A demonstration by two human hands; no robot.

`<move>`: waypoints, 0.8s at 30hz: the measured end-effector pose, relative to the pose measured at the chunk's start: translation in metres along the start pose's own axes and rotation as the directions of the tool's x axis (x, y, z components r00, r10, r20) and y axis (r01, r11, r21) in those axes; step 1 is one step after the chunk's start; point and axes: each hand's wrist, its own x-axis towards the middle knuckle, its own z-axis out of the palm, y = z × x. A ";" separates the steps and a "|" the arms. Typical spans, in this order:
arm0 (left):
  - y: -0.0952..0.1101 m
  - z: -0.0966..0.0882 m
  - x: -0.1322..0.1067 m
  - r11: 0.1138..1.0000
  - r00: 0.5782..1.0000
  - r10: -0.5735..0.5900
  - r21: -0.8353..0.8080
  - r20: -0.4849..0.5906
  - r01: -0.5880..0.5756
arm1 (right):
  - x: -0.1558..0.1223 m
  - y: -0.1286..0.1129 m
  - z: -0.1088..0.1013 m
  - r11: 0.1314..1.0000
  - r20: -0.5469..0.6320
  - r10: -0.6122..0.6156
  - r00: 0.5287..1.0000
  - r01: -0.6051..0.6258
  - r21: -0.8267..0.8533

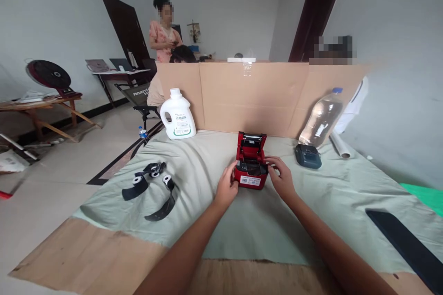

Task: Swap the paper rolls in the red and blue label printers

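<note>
A small red label printer [251,180] stands on the cloth in front of me, its lid [252,144] raised and tilted back. Something dark, perhaps film or a roll, shows in its open compartment, but I cannot make it out fully. My left hand [226,185] holds the printer's left side, thumb toward the front. Against the right side and upper edge is my right hand [281,176], fingers curled round the corner. To the left lie dark strips [162,209] partly unwound from small white-cored rolls [137,179].
A cardboard screen [252,97] rises behind the printer. Near it stand a white jug [178,117], a large clear bottle [321,117] and a dark device [308,156]. A long dark slab [404,244] lies at right. Beyond are a person [162,32] and a fan [48,73].
</note>
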 end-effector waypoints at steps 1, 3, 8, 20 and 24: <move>0.000 0.000 0.001 1.000 1.000 -0.004 0.000 0.012 0.004 | 0.011 -0.003 0.000 0.999 0.055 0.013 0.998 -0.010 -0.040; 0.001 -0.001 0.002 1.000 1.000 -0.012 -0.004 0.029 0.013 | 0.036 -0.009 0.002 0.989 0.169 0.030 0.985 -0.005 -0.146; 0.002 -0.004 0.001 1.000 0.999 -0.014 0.014 0.046 0.013 | 0.090 -0.028 0.016 0.874 0.583 0.255 0.772 0.074 -0.480; 0.003 -0.005 0.003 1.000 0.998 -0.002 0.024 0.055 0.001 | 0.127 -0.047 0.060 0.657 0.628 0.551 0.550 0.178 -0.733; 0.003 -0.006 0.003 1.000 0.998 0.019 0.017 0.067 -0.020 | 0.122 -0.051 0.041 0.672 0.615 0.444 0.651 0.212 -0.710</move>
